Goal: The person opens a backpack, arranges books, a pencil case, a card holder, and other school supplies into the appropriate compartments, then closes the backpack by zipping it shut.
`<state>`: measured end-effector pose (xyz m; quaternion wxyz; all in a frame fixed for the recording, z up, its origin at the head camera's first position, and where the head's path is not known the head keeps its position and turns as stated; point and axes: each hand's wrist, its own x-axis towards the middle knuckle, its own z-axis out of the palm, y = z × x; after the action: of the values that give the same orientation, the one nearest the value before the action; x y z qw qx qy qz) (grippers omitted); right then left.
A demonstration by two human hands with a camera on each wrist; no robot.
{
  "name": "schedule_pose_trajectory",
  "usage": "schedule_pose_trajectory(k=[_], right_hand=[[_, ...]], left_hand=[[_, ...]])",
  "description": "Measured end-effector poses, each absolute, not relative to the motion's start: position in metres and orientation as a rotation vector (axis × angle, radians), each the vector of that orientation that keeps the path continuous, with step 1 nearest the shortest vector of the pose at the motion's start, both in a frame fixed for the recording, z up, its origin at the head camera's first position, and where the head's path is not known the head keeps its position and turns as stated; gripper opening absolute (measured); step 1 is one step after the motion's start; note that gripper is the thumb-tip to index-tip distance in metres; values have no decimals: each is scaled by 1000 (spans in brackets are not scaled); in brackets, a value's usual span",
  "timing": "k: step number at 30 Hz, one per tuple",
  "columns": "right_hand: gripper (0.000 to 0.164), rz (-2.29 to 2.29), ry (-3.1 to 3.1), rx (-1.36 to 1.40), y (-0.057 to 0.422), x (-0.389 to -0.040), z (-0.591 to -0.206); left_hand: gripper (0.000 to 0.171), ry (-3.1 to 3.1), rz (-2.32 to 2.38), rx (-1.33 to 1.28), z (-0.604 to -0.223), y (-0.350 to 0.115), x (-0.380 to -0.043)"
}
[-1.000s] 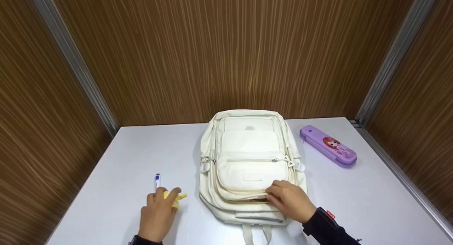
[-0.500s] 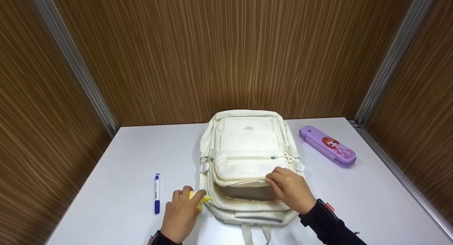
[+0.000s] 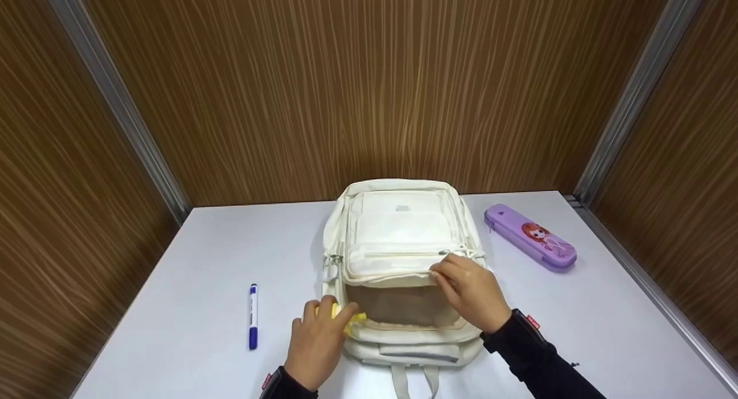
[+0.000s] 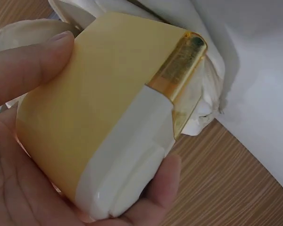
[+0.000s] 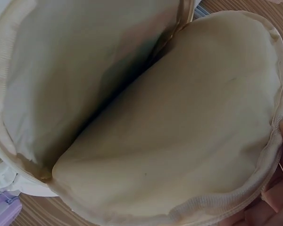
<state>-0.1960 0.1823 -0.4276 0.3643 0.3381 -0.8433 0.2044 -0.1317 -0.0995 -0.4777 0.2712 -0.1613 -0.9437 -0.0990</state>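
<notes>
A cream backpack (image 3: 400, 223) lies on the table, its front pocket gaping. My right hand (image 3: 474, 292) pinches the lower edge of the pocket flap (image 5: 179, 122) and holds it raised. The pale lining (image 3: 403, 307) shows beneath, and in the right wrist view the pocket looks bare inside. At the pocket's left side, my left hand (image 3: 317, 344) holds a yellow-and-white correction tape (image 4: 94, 103). The thumb lies on its yellow face and fingers curl under it. A clear amber cover (image 4: 179, 66) sits at its tip, pointing toward the pocket. The hand hides most of it in the head view.
A white marker with blue ends (image 3: 253, 317) lies on the white table (image 3: 190, 307) at the left. A purple pencil case (image 3: 530, 237) with a cartoon girl lies right of the backpack. Wood-grain panels (image 3: 369, 87) enclose the back and sides.
My left hand has carried the correction tape rightward from beside the marker to the pocket's edge, uncovering the marker. My right hand has lifted the flap upward, so the pocket gapes much wider.
</notes>
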Motion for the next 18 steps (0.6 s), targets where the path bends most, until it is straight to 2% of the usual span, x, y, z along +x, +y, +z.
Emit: schedule_pose_trajectory(k=[8,13,18], right_hand=[[2,566,-2154,832,180,-200,-420],[6,570,-2151,813,179,-202,-414],[4,572,-2149,810,179,-203,-410]], left_hand=[[54,-2440,-257,-507,-472,-76,-139],[52,-2383,-302,-557,-473,-59,-151],[43,-2416,-285,-562,-473,-46,-162]])
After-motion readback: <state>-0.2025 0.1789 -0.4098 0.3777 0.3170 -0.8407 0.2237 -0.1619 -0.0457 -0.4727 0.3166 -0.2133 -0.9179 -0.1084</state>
